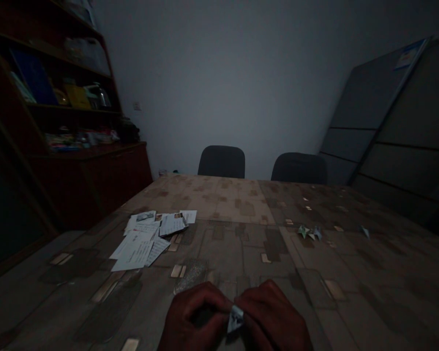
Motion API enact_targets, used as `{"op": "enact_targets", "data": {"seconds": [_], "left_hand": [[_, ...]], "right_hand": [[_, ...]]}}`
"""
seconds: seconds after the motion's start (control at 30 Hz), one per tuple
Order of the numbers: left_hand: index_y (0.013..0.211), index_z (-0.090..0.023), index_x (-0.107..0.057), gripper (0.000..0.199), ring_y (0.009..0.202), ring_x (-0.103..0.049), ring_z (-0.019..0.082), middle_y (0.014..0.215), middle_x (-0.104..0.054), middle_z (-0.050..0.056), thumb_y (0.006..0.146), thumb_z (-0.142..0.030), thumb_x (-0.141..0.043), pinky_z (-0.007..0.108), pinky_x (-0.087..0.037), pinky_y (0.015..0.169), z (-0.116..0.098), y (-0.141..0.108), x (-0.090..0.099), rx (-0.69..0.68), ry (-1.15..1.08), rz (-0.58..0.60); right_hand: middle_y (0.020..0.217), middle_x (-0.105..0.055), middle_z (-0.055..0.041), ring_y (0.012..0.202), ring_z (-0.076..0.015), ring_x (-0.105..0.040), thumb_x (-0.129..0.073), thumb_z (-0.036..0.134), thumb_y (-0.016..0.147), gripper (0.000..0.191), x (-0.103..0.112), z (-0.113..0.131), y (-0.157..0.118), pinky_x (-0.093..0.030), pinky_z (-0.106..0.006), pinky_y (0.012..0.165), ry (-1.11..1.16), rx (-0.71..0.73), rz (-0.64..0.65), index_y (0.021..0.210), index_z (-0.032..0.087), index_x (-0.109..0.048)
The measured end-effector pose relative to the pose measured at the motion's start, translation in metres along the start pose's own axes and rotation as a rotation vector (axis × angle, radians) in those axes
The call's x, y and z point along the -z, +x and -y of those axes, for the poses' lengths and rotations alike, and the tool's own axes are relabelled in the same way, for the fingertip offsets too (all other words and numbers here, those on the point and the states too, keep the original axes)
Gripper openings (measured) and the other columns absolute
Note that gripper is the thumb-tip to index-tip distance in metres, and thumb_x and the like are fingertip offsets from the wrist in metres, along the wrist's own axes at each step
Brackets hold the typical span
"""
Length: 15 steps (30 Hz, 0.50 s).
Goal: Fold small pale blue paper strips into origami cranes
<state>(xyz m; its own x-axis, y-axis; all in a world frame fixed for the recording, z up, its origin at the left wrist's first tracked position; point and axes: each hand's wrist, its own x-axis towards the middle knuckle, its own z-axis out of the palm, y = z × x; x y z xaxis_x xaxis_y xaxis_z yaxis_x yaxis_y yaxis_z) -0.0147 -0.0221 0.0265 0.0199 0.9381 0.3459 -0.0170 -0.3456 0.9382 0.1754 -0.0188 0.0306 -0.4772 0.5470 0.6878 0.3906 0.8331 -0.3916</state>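
A small folded piece of printed paper (235, 319) is pinched between my two hands at the near edge of the view. My left hand (195, 314) grips its left side with thumb and forefinger, leaving a gap between them. On the other side, my right hand (272, 317) has its fingers closed against the paper. Part of the fold is hidden behind the fingertips. To the far left lies a loose pile of printed paper sheets (137, 248). Several small folded paper pieces (309, 233) stand on the right, with a single one (365, 231) farther right.
A patterned cloth covers the table (223, 243). Two dark chairs (222, 161) stand at its far side, before a pale wall. A wooden shelf unit (88, 156) with assorted items is on the left, and large grey panels (366, 107) are on the right. The room is dim.
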Motion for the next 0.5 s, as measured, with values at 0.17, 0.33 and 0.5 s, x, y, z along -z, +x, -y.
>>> {"op": "enact_targets", "data": {"seconds": [0.17,0.33,0.5], "left_hand": [[0.063,-0.023,-0.075,0.021,0.057,-0.068,0.015,0.061,-0.073,-0.001,0.066,-0.004,-0.067,0.021,-0.050,0.058,0.0040,-0.0011,0.0006,-0.041,-0.010,-0.002],[0.064,-0.023,-0.074,0.021,0.059,-0.069,0.015,0.063,-0.073,-0.002,0.067,-0.003,-0.069,0.021,-0.052,0.059,0.0081,-0.0029,0.0016,-0.038,-0.021,-0.031],[0.065,-0.025,-0.076,0.027,0.060,-0.070,0.014,0.064,-0.074,-0.003,0.066,0.001,-0.068,0.019,-0.053,0.060,0.0047,-0.0016,-0.0003,-0.078,-0.079,-0.053]], "right_hand": [[0.090,-0.072,-0.0071,0.075,-0.0196,-0.062,-0.049,0.020,0.099,0.024,0.0004,0.0018,0.0019,-0.053,-0.031,0.068,0.031,-0.009,0.028,0.118,0.020,-0.064],[0.093,-0.072,-0.0092,0.075,-0.0202,-0.063,-0.048,0.015,0.097,0.025,-0.0002,0.0039,0.0040,-0.053,-0.032,0.067,0.009,0.030,0.009,0.118,0.017,-0.062],[0.092,-0.072,-0.0096,0.075,-0.0207,-0.064,-0.053,0.016,0.095,0.021,-0.0027,0.0037,0.0030,-0.053,-0.032,0.068,-0.021,0.026,-0.014,0.115,0.015,-0.062]]}}
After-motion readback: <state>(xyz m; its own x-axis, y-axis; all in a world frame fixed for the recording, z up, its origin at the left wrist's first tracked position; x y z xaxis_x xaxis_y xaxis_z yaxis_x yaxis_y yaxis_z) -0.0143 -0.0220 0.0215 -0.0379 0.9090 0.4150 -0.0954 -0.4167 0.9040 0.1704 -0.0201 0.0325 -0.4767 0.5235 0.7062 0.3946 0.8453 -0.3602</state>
